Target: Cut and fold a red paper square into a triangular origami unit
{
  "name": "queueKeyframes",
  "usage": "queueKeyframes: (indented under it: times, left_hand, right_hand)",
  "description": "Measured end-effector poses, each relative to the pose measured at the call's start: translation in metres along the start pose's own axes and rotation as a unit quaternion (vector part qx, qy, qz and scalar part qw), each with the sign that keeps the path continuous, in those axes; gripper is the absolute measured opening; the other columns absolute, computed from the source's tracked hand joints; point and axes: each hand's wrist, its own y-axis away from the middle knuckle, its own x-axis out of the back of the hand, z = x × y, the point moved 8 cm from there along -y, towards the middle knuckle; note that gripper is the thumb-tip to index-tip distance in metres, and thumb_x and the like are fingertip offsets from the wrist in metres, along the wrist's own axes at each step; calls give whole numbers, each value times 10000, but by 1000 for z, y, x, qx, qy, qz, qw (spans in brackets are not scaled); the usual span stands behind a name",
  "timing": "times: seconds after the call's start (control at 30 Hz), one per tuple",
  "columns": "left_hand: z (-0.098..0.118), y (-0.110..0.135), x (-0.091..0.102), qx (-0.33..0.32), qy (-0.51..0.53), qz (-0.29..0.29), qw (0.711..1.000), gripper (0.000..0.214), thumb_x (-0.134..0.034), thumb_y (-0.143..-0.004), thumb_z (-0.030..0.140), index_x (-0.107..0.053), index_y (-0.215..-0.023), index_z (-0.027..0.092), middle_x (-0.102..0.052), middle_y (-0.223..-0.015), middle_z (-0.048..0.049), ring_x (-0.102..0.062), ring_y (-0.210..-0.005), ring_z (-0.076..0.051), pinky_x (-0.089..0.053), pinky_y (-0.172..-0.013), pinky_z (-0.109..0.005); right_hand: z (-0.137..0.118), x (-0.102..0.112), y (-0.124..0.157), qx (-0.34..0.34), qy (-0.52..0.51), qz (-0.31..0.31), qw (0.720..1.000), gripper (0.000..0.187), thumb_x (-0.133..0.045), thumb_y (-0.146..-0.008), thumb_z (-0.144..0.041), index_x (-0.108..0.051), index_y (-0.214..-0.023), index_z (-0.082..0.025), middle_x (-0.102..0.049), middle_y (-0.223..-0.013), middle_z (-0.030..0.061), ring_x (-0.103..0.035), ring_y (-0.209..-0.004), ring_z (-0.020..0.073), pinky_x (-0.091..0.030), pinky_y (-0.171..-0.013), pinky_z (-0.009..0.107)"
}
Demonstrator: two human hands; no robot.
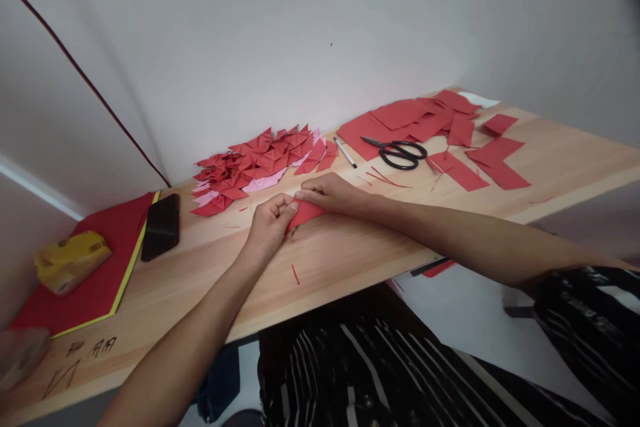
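Black striped clothing on the person, just off the worktop's front edge. Biggest after that, from where I stand: wooden worktop. Yellow-edged red sheet covers part of its left end. Overlapping red sheets sit toward the back-right corner; folded paper heap, red and pink, along the back edge left of them. Yellow packet on the yellow-edged red sheet, blurry. Left hand and right hand both grip narrow, fingertips pinched on one red paper piece, in front of the heap, between back and front edges; can't tell if it touches the wood. Cut red pieces toward the right end. Black phone just beside the yellow edging. Black-handled scissors by the overlapping red sheets. White pen between heap and scissors. Thin red strip near the front edge.
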Motion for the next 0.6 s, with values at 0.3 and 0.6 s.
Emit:
queueKeyframes:
  times: [0.3,0.6]
  left_hand:
    - [-1,-1,-4,3,17,-17,1000,288,-594,-837,428,-528,-737,167,-502,-471,56,-381,-391,-56,-255,-426,-177]
    - [-8,-4,15,-9,-9,65,998,237,-607,-807,397,-580,-752,168,-466,-506,60,-386,-426,-71,-286,-438,-192]
  right_hand:
    - [3,1,3,-11,-8,-3,1000,384,-442,-888,-387,-291,-582,-210,-321,-562,-50,-311,-574,99,-223,-568,264]
    - [0,3,2,-13,-29,-26,999,303,-429,-892,-371,-381,-647,-200,-391,-609,-45,-371,-601,102,-278,-588,244]
